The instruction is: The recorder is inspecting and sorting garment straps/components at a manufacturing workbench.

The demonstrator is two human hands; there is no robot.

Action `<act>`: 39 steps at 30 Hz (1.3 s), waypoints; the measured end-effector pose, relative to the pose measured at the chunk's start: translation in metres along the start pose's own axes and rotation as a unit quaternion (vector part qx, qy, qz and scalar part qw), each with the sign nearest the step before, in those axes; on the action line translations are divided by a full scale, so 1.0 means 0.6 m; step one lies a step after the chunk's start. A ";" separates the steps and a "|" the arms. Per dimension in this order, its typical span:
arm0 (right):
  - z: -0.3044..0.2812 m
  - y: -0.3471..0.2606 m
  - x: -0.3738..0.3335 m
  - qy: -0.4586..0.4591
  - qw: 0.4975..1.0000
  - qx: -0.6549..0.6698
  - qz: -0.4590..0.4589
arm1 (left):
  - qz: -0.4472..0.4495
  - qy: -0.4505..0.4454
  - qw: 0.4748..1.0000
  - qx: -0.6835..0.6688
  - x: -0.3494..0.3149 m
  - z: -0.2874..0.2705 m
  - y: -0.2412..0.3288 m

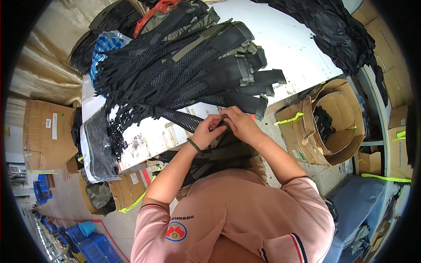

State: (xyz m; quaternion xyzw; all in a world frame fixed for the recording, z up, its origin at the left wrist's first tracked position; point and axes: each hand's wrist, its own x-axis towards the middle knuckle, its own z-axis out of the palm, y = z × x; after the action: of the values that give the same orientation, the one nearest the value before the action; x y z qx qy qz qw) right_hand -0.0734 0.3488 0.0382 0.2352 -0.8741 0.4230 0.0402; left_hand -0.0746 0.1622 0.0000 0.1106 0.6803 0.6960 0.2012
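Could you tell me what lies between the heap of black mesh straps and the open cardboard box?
In the head view, bare white table separates the mesh straps from the cardboard box.

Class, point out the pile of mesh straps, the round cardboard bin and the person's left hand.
pile of mesh straps point(184, 70), head view, middle of heap.
round cardboard bin point(346, 136), head view, inner wall.
left hand point(208, 130), head view, back of hand.

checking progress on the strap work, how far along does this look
Done: unclear; mesh-and-strap pieces are heaped on the white table, sorted or not I cannot tell. In hand: left hand and right hand work one dark strap piece. Left: possibly that heap.
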 end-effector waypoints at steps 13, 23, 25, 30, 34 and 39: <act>0.001 -0.018 -0.006 -0.025 0.991 -0.129 -0.001 | -0.033 0.050 0.998 0.031 -0.012 -0.008 0.035; -0.009 -0.012 0.030 0.091 0.993 -0.060 -0.045 | 0.168 0.067 0.923 0.340 -0.044 0.018 0.077; 0.006 0.006 0.025 0.107 0.994 -0.018 0.001 | 0.317 0.083 0.868 0.373 -0.044 0.021 0.069; 0.037 -0.003 -0.006 0.029 0.839 0.429 0.334 | 0.151 0.094 0.932 0.317 -0.055 0.024 0.062; 0.031 -0.002 -0.030 0.007 0.786 0.542 0.296 | 0.033 0.068 0.981 0.179 -0.053 0.018 0.060; -0.013 -0.010 -0.040 -0.144 0.722 0.600 0.314 | -0.023 0.061 0.995 -0.078 -0.048 -0.004 0.069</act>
State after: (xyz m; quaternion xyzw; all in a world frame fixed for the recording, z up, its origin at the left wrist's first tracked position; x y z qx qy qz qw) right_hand -0.0502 0.3607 0.0414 -0.0195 -0.4569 0.8082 -0.3711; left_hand -0.0552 0.1481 0.0442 0.0366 0.6370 0.7479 0.1832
